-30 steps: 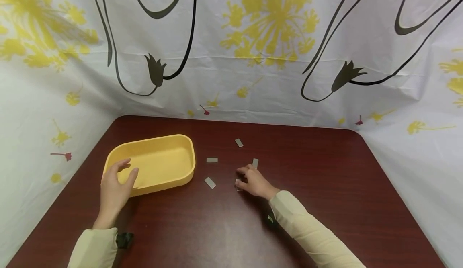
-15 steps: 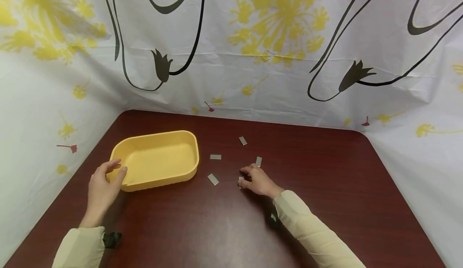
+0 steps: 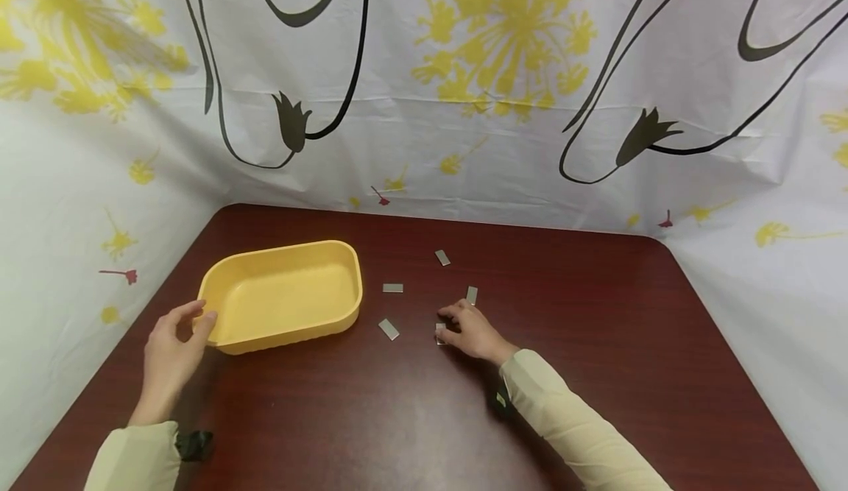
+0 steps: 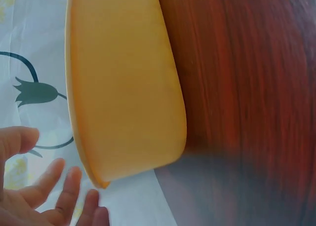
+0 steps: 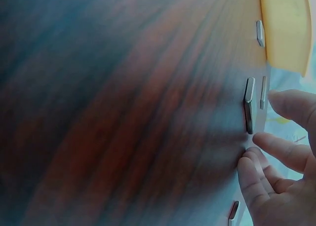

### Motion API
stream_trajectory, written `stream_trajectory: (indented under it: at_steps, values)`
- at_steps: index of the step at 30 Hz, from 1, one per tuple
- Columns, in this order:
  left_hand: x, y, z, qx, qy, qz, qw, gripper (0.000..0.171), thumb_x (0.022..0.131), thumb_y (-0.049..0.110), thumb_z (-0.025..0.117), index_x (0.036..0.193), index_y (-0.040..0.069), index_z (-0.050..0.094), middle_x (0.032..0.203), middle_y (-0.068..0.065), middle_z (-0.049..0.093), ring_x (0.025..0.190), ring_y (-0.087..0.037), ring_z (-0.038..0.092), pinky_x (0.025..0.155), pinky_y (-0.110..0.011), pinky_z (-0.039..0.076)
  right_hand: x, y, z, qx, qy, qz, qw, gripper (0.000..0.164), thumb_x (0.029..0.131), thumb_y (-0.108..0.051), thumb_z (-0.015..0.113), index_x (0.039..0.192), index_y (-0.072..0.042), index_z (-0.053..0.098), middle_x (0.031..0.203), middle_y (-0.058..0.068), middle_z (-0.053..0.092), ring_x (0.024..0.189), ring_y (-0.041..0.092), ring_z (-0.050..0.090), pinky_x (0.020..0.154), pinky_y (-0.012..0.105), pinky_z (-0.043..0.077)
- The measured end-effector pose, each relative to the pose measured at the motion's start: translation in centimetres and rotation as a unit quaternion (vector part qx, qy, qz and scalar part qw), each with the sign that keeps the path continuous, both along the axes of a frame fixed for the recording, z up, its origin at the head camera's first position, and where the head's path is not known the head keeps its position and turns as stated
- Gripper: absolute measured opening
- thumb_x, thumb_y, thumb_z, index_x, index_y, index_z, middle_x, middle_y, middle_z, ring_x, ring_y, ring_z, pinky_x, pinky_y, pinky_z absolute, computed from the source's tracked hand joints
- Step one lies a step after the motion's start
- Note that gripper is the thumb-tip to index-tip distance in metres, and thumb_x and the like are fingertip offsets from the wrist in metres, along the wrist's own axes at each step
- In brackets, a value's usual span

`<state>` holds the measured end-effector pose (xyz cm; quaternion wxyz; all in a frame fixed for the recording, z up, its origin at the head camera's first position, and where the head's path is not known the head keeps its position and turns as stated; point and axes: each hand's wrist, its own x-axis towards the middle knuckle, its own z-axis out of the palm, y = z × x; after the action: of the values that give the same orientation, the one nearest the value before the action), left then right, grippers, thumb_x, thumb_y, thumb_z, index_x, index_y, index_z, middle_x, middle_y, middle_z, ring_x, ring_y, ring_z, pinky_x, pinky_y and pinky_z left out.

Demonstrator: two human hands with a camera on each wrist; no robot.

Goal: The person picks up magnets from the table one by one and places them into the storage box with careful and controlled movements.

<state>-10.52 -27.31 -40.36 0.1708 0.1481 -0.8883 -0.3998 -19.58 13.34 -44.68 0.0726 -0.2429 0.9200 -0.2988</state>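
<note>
Since a second ago the left hand (image 3: 171, 350) has drawn back from over the yellow tray (image 3: 285, 296) to its near left corner, while the right hand (image 3: 472, 331) has stayed by the same small grey block (image 3: 440, 327). On the left hand, thumb and fingers stand apart, the tray's rim just beside the fingertips; I cannot tell whether they touch it. On the right hand, thumb and forefinger are spread apart, and the block lies flat right by the thumb, which partly covers it. Just beyond the right hand's fingers lies a second block (image 3: 472, 294), and farther beyond, a third block (image 3: 442, 258). Left of the right hand, before the tray, lie a slanted block (image 3: 389, 329) and a crosswise block (image 3: 393, 288). Past both hands the red-brown counter (image 3: 563, 285) runs out to a flower-printed white cloth (image 3: 371, 160)
</note>
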Motion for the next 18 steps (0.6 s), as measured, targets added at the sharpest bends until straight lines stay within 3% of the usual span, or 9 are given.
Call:
stream_trajectory:
  at_steps: [4, 8, 18]
  values:
    - [0.08, -0.51, -0.07, -0.014, -0.023, -0.024, 0.9994, 0.049, 0.091, 0.028, 0.047, 0.122, -0.009, 0.048, 0.117, -0.03, 0.043, 0.11, -0.045, 0.036, 0.085, -0.053, 0.028, 0.0, 0.05, -0.07, 0.002, 0.014, 0.0, 1.0, 0.034, 0.083, -0.015, 0.062, 0.111, 0.004, 0.058, 0.098, 0.012, 0.051, 0.088, 0.024, 0.051, 0.079, 0.038, 0.042]
    - [0.1, -0.81, -0.31, -0.018, -0.036, -0.038, 0.9985, 0.051, 0.091, 0.029, 0.047, 0.122, -0.011, 0.047, 0.122, -0.033, 0.038, 0.113, -0.048, 0.032, 0.088, -0.056, 0.026, -0.09, 0.04, -0.19, 0.004, 0.024, 0.0, 1.0, 0.031, 0.083, -0.014, 0.063, 0.109, 0.004, 0.06, 0.096, 0.011, 0.052, 0.087, 0.024, 0.052, 0.078, 0.038, 0.042]
    - [-0.25, -1.11, -0.8, -0.038, -0.017, -0.016, 0.999, 0.045, 0.089, 0.022, 0.051, 0.117, -0.013, 0.051, 0.11, -0.028, 0.044, 0.092, -0.035, 0.045, 0.071, -0.037, 0.03, -0.28, 0.08, -0.42, -0.008, 0.023, 0.003, 1.0, 0.029, 0.083, -0.013, 0.063, 0.106, 0.003, 0.061, 0.095, 0.012, 0.053, 0.086, 0.025, 0.053, 0.077, 0.037, 0.044]
